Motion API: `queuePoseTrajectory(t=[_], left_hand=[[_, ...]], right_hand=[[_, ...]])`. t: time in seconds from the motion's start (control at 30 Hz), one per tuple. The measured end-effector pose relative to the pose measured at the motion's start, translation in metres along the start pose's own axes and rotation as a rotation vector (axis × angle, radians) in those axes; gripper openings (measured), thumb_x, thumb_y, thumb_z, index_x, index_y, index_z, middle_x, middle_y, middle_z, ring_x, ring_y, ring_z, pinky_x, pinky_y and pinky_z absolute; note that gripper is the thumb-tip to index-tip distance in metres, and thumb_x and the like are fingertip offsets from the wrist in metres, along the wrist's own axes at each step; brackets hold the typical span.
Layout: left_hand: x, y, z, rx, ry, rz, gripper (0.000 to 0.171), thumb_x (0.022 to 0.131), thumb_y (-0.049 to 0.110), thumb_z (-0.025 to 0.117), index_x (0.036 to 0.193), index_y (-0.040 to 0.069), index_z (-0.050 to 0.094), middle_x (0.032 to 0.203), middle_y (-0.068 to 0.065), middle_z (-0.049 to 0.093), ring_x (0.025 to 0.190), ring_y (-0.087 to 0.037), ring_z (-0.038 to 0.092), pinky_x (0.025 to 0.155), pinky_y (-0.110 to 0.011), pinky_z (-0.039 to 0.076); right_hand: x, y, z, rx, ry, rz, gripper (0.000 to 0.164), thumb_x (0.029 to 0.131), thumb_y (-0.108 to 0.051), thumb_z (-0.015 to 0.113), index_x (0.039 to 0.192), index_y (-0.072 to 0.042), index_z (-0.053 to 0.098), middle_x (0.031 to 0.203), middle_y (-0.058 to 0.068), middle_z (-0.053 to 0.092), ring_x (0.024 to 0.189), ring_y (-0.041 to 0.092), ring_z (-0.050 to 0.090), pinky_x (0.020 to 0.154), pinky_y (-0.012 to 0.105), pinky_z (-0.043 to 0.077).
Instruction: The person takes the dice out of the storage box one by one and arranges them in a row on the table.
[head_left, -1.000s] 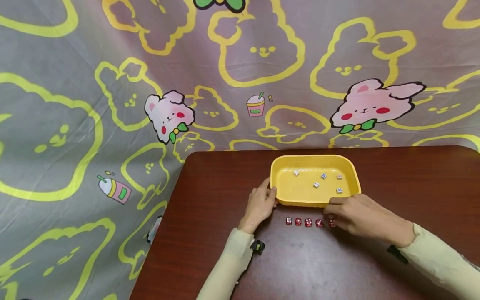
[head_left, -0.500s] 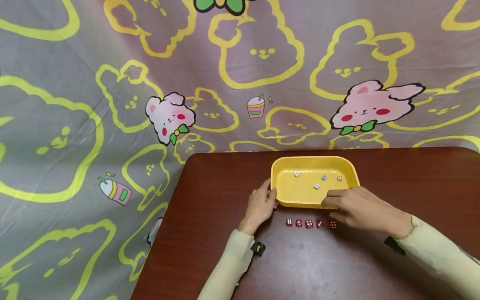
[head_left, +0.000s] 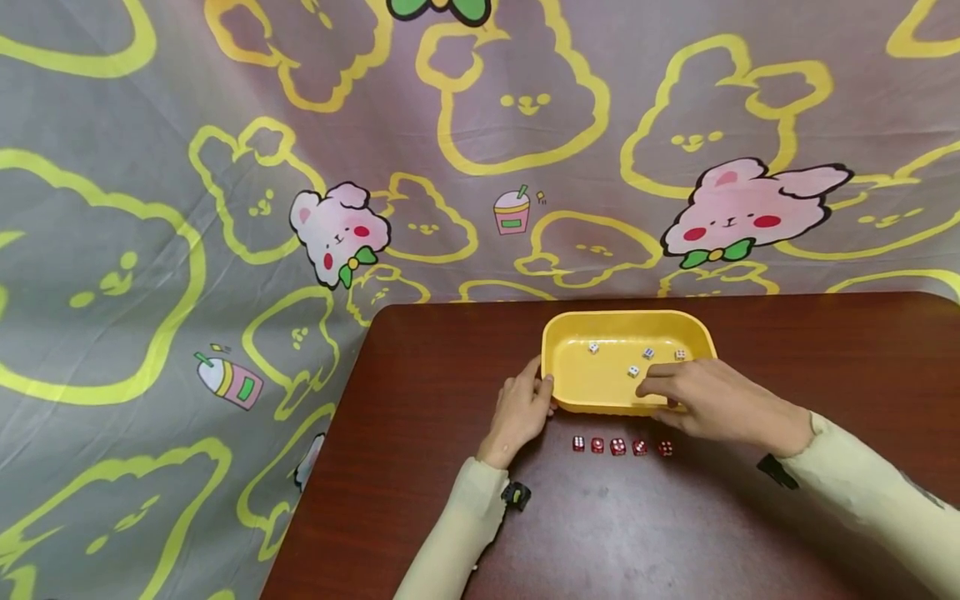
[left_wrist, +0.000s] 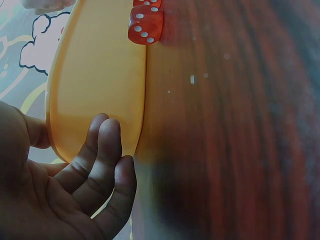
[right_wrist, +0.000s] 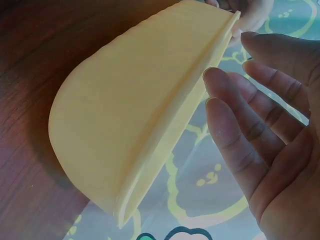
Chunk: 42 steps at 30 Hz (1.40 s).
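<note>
In the head view, a yellow plastic tray (head_left: pixel 558 392) holds several small white dice (head_left: pixel 633 372). My left hand (head_left: pixel 519 410) grips its left end, and the left wrist view shows thumb and fingers (left_wrist: pixel 110 145) on either side of the wall. My right hand (head_left: pixel 716 404) hovers over the front right rim, fingers loosely bent. Nothing lies between those fingers in the right wrist view (right_wrist: pixel 232 125). A row of several red dice (head_left: pixel 617 447) stands on the table in front of the tray. The tray's front right corner is hidden by my right hand.
The dark reddish-brown table (head_left: pixel 450 350) extends around the tray. Behind and to the left hangs a grey cloth (head_left: pixel 450 242) with cartoon rabbits. A black strap (head_left: pixel 516 496) sits at the left wrist.
My right hand has moved from the rightmost red die up and over the tray's front rim. That die is now uncovered, while a white die in the corner is hidden. The left hand stays put.
</note>
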<state>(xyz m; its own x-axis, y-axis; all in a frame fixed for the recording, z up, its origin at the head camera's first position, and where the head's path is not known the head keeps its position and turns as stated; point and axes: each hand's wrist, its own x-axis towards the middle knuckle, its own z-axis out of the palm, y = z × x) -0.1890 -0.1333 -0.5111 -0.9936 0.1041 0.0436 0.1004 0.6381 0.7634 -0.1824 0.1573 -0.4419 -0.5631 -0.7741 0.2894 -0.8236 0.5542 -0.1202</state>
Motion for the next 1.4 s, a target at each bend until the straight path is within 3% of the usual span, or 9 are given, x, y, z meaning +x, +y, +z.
queuePoseTrajectory(t=[0.2,0.5,0.83,1.07,1.4], left_hand=[[0.000,0.000,0.000,0.003,0.000,-0.002,0.048,0.109,0.027,0.050,0.156,0.017,0.048,0.082,0.003,0.077,0.058,0.001,0.065,0.069,-0.024,0.055],[0.000,0.001,0.000,0.006,0.001,0.002,0.049,0.109,0.028,0.049,0.156,0.016,0.048,0.079,0.004,0.076,0.059,0.000,0.065,0.070,-0.024,0.055],[0.001,0.001,0.000,0.013,0.000,0.004,0.049,0.109,0.028,0.049,0.156,0.016,0.048,0.079,0.004,0.076,0.058,0.001,0.064,0.070,-0.024,0.055],[0.000,0.000,0.000,0.019,0.005,0.006,0.048,0.109,0.028,0.049,0.156,0.016,0.048,0.079,0.004,0.076,0.058,0.002,0.064,0.072,-0.026,0.054],[0.001,0.000,0.000,0.013,0.006,0.004,0.048,0.109,0.028,0.049,0.155,0.017,0.049,0.080,0.004,0.077,0.058,0.002,0.064,0.069,-0.024,0.054]], right_hand=[[0.007,0.003,0.000,-0.003,-0.019,0.009,0.030,0.074,-0.015,0.093,0.100,-0.019,0.078,0.096,-0.006,0.074,0.074,0.002,0.056,0.060,0.022,0.049],[0.018,0.011,-0.001,0.000,-0.046,0.001,0.026,0.077,-0.015,0.091,0.098,-0.018,0.076,0.084,-0.007,0.068,0.068,0.000,0.046,0.060,0.021,0.046],[0.025,0.019,-0.004,-0.011,-0.073,0.047,0.023,0.079,-0.014,0.088,0.100,-0.016,0.078,0.087,-0.004,0.072,0.066,0.001,0.048,0.059,0.023,0.047],[0.033,0.027,-0.005,-0.048,-0.044,0.035,0.020,0.079,-0.015,0.088,0.095,-0.018,0.075,0.077,-0.008,0.061,0.063,0.002,0.042,0.058,0.022,0.039],[0.039,0.037,-0.006,-0.062,-0.070,0.070,0.021,0.080,-0.015,0.088,0.099,-0.016,0.078,0.089,-0.002,0.075,0.069,0.006,0.057,0.062,0.030,0.050]])
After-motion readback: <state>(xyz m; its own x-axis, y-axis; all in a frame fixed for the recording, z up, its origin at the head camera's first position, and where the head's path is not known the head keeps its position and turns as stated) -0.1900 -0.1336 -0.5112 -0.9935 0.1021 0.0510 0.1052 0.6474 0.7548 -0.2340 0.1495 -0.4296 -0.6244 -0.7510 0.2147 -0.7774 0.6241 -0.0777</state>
